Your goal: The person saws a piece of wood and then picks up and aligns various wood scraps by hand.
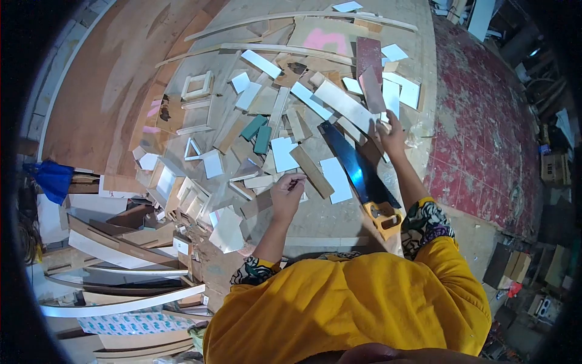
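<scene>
My left hand (288, 193) is held over the scrap wood with its fingers curled together. Something small and dark shows at the fingertips, too small to name. Just right of it lies a narrow brown wood strip (312, 173), beside a white rectangular piece (336, 180). My right hand (391, 134) is closed at the lower right end of a pale wooden board (344, 104); its grip is partly hidden. A reddish-brown wood piece (372, 91) reaches down close to those fingers. Between my hands lies a handsaw (354, 164) with a yellow handle, near my body.
Two green blocks (262, 139) and several white and bare wood offcuts cover the worktable. Long thin strips (285, 51) lie at the far side. Stacked boards (121, 242) stand at the left, and a worn red floor (485, 127) is on the right.
</scene>
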Tool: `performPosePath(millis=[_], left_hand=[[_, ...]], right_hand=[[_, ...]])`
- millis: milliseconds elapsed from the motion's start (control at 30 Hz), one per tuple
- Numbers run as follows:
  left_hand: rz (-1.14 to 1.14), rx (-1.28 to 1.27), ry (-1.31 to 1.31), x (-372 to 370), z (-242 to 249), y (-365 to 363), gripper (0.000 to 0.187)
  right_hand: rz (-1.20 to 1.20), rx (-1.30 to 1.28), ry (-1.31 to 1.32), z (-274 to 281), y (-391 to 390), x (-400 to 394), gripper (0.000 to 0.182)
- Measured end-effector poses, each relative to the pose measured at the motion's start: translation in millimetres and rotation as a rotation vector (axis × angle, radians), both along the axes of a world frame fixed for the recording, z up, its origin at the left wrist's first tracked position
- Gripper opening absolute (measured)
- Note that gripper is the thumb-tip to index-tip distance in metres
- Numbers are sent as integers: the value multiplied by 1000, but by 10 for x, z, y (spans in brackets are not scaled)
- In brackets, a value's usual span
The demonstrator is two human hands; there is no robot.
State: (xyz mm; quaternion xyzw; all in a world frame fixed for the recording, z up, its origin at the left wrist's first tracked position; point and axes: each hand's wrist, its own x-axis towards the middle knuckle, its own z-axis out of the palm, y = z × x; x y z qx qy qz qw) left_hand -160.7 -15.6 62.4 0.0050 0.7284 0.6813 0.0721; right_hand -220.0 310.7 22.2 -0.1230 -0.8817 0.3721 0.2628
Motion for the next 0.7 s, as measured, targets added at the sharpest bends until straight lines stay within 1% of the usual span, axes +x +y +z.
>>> performPosePath(millis=[33, 67, 133, 200, 267, 333, 400, 467, 533, 633, 700], left_hand=[[-3, -18, -36, 34, 2, -25, 13], [-1, -19, -32, 67, -19, -52, 13], [11, -53, 76, 153, -64, -105, 12], [22, -51, 57, 292, 77, -113, 12], [38, -44, 42, 398, 116, -122, 13], [10, -143, 154, 533, 82, -167, 15], [26, -162, 142, 699, 181, -131, 15], [38, -178, 133, 801, 210, -115, 15], [17, -144, 132, 914, 163, -106, 15], [7, -184, 130, 1056, 182, -78, 16], [17, -176, 134, 1131, 227, -29, 17]], right_hand=[[38, -10, -45, 48, -36, 148, 50], [41, -11, -41, 96, -80, 314, 50], [91, 77, -85, 370, -247, 696, 48], [128, 130, -122, 382, -318, 1066, 46], [199, 205, -94, 340, -354, 1462, 45], [303, 270, -212, 474, -424, 1834, 46], [440, 300, -231, 406, -436, 2173, 46], [493, 383, -304, 408, -487, 2524, 48], [562, 334, -322, 410, -443, 2759, 52], [560, 382, -353, 321, -377, 2906, 55], [567, 398, -317, 266, -313, 2885, 54]])
